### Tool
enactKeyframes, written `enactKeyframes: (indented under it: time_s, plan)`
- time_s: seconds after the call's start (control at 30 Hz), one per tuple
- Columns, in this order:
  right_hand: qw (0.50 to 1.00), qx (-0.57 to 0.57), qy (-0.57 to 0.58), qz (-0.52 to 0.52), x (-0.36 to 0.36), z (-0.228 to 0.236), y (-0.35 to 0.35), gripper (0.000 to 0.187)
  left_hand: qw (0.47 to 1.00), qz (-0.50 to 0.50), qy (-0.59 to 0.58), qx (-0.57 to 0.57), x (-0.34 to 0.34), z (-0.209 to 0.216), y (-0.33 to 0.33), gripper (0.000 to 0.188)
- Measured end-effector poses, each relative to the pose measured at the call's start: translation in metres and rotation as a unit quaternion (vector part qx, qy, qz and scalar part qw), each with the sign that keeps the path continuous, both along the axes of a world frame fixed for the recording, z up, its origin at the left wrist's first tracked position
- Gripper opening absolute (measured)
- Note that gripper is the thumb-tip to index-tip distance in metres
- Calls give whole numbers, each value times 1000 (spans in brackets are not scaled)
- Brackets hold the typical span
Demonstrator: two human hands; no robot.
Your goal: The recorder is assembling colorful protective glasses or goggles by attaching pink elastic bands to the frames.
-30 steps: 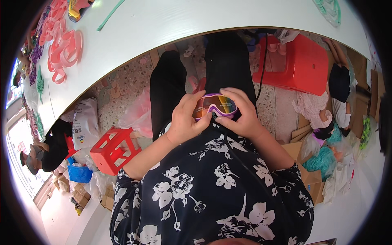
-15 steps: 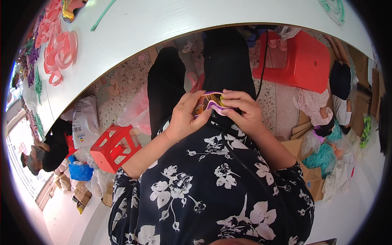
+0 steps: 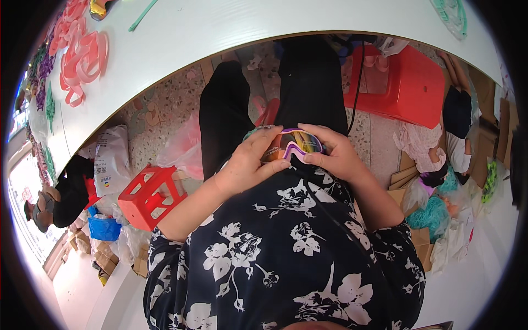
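Over my lap I hold a pair of goggles [image 3: 301, 142] with a shiny orange-and-yellow mirrored lens and a purple and white frame. My left hand [image 3: 248, 160] grips its left end, thumb at the lower rim beside the nose notch. On the opposite end my right hand [image 3: 336, 156] is closed, fingers along the top and thumb underneath. The lens faces up toward me, and small print shows on its left part. My palms hide both ends of the goggles.
The white table [image 3: 220, 25] curves ahead, bearing pink straps [image 3: 82, 60] and a green strap [image 3: 144, 15]. Red stools [image 3: 410, 82] stand on both sides. A black cable [image 3: 358, 82] hangs at right. Other people are at the far left and right, near bags and cartons.
The goggles have turned so more of the lens faces me. My fingers have shifted outward along the top rim, and both hands stay on them.
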State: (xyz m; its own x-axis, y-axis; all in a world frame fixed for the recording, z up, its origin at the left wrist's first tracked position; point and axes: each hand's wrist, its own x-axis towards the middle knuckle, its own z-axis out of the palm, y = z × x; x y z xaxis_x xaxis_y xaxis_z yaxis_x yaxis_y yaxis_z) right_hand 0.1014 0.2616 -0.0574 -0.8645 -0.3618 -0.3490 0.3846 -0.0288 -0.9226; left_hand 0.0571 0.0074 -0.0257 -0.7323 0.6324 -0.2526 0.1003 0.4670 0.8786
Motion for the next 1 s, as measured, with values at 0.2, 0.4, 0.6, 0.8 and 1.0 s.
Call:
enactKeyframes:
  time_s: [0.2,0.4,0.6,0.8,1.0]
  plan:
    - [994,-39,-46,-88,8,-5,-16,60,998,60,16,25,7,-8,5,58]
    - [940,181,214,-196,1,-9,-42,48,976,132,173,-7,6,-12,31,48]
    - [934,178,215,-223,3,-26,-46,47,971,133,200,-7,8,-24,35,49]
    - [939,176,203,-215,5,-29,-44,46,972,140,189,3,13,-29,36,48]
    - [949,181,207,-157,-1,-18,-38,52,981,151,119,-6,10,-27,24,47]
